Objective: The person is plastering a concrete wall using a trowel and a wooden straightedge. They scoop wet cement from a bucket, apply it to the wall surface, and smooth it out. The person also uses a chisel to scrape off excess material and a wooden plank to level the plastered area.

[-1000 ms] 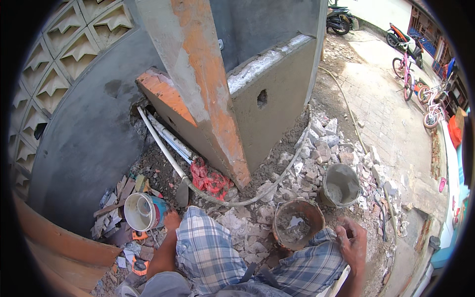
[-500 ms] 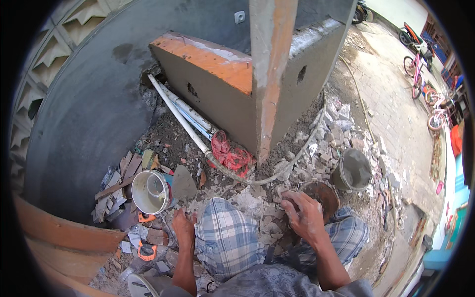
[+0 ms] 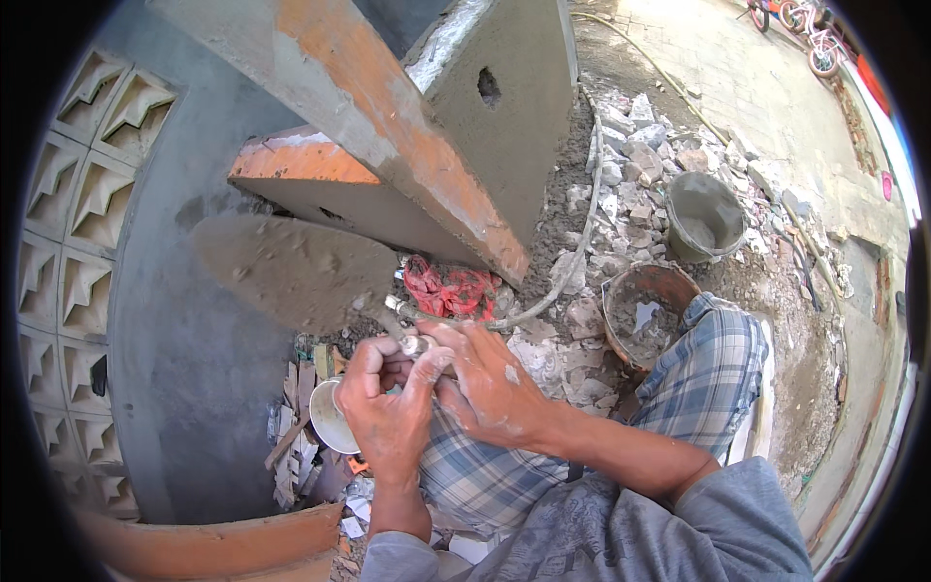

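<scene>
A trowel (image 3: 291, 267) is raised in front of me, its broad blade smeared with wet grey mortar and pointing to the far left. My left hand (image 3: 390, 398) is wrapped around its handle. My right hand (image 3: 495, 388) has come across to meet the left; its curled fingers grip the handle near the metal neck (image 3: 415, 343). Grey mortar marks both hands. Most of the handle is hidden behind the fingers. Beyond the trowel stands a low plastered wall (image 3: 378, 218) with an orange top, joined to a leaning post (image 3: 407, 126).
By my right knee stands a brown bucket (image 3: 652, 325) with mortar in it, and beyond it a grey bucket (image 3: 706, 218). Rubble (image 3: 630, 184) and a hose (image 3: 572, 272) lie along the wall. A white pail (image 3: 333, 417) is at left, near scrap pieces (image 3: 296, 451) and a red plastic bag (image 3: 446, 289).
The trowel has come up from low beside the white pail in my left hand. My right hand has moved left from the brown bucket onto the handle. The whole view has shifted.
</scene>
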Motion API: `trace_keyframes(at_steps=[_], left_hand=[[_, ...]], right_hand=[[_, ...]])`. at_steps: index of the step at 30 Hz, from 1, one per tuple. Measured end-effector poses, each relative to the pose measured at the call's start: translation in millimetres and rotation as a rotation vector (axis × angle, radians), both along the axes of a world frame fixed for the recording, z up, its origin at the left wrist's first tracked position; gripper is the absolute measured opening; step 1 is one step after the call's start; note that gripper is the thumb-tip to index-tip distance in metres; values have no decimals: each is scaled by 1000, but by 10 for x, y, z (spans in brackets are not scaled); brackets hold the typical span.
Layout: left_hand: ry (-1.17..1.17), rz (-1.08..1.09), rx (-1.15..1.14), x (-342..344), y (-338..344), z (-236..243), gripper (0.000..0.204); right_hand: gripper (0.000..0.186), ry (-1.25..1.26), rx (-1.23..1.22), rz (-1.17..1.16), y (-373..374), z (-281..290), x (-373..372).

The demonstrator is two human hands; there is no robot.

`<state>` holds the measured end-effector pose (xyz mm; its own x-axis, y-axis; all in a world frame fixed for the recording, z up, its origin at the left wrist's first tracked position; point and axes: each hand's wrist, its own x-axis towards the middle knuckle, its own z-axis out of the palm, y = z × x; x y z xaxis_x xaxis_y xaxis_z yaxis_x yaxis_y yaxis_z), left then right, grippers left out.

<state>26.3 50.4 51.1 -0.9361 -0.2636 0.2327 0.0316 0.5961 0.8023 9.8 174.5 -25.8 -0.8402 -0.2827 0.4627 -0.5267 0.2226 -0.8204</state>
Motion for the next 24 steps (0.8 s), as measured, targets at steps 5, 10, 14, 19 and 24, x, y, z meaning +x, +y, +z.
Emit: trace_keyframes(at_steps=[5,10,14,19,24], left_hand=[[242,-54,139,171,-160,-183,36],[331,144,159,5,-301,-563,39],[386,171,186,44,-369,-679,45],[437,179,204,-6,-476,-689,48],[476,154,235,-20,-571,-720,47]], right_hand=[[52,-511,-322,-117,317,-222,162],[54,-549,-321,-106,36,-186,159],[51,-474,-363,-168,-175,-80,36],[48,-646,-335,-200,-327,-468,138],[48,-809,-273,-278,-446,-959,297]])
